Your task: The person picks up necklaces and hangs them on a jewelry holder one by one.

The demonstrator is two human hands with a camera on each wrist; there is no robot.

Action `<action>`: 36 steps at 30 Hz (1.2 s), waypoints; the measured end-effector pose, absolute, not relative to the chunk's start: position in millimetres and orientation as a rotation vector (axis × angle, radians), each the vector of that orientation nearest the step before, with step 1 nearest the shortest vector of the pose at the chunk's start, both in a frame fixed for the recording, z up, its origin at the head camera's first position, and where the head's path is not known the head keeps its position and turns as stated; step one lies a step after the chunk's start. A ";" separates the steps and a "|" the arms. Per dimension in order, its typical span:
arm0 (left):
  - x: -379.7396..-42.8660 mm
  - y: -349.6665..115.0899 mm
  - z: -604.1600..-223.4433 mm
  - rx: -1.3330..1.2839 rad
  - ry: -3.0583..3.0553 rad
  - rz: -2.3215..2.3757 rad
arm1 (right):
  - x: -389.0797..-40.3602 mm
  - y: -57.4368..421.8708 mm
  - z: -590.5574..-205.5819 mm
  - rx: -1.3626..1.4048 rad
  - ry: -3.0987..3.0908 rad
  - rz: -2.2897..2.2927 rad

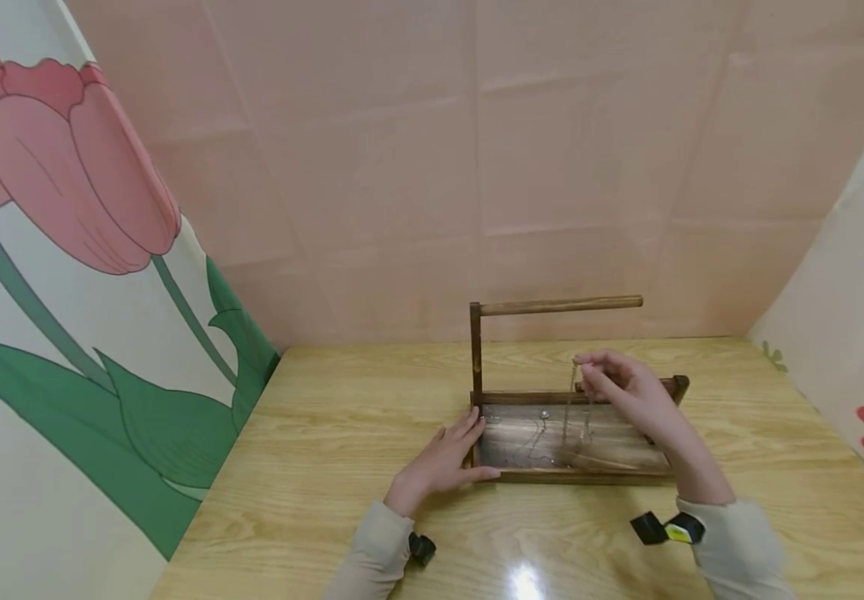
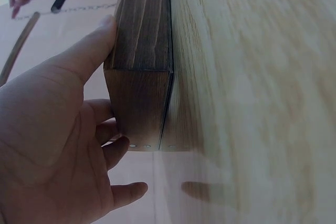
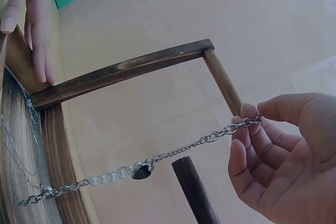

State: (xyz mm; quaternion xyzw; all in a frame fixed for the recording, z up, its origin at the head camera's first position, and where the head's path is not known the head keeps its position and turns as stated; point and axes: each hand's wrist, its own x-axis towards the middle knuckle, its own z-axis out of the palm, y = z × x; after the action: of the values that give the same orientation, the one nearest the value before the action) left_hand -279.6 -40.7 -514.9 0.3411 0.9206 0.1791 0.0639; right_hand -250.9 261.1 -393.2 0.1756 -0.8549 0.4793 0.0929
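A dark wooden jewelry stand (image 1: 581, 477) has a shallow tray, a tall left post with a top bar (image 1: 561, 306), and a lower bar (image 3: 195, 190) at the right. My right hand (image 1: 630, 396) pinches a chain necklace (image 3: 169, 153) between thumb and fingertips above the tray. White pearl beads (image 3: 110, 177) and a black heart (image 3: 142, 171) sit along its chain, whose lower part hangs down into the tray. At the stand's front left corner rests my left hand (image 1: 442, 458), thumb along the front wall (image 2: 139, 30), fingers against the left end.
Other thin chains, one with a small bright pendant (image 1: 545, 414), lie in the tray. Under the stand is a light wood-grain table (image 1: 342, 433). A pink cloth (image 1: 372, 183) hangs behind it, and a tulip-print sheet (image 1: 72, 175) stands at the left.
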 end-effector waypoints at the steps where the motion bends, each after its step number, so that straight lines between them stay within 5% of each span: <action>1: -279.7 -40.7 -514.9 1.030 2.780 0.542 | -252.0 260.2 -392.7 0.521 -2.535 1.429; 36: -277.4 -40.7 -512.1 1.018 2.758 0.571 | -286.4 248.0 -383.5 0.505 -2.299 1.525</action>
State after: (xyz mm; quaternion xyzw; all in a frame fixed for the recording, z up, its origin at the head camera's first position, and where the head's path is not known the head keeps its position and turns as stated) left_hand -277.4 -40.7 -512.1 0.3389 0.9185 0.1901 0.0735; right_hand -286.4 248.0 -383.5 0.1775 -0.8082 0.5360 0.1675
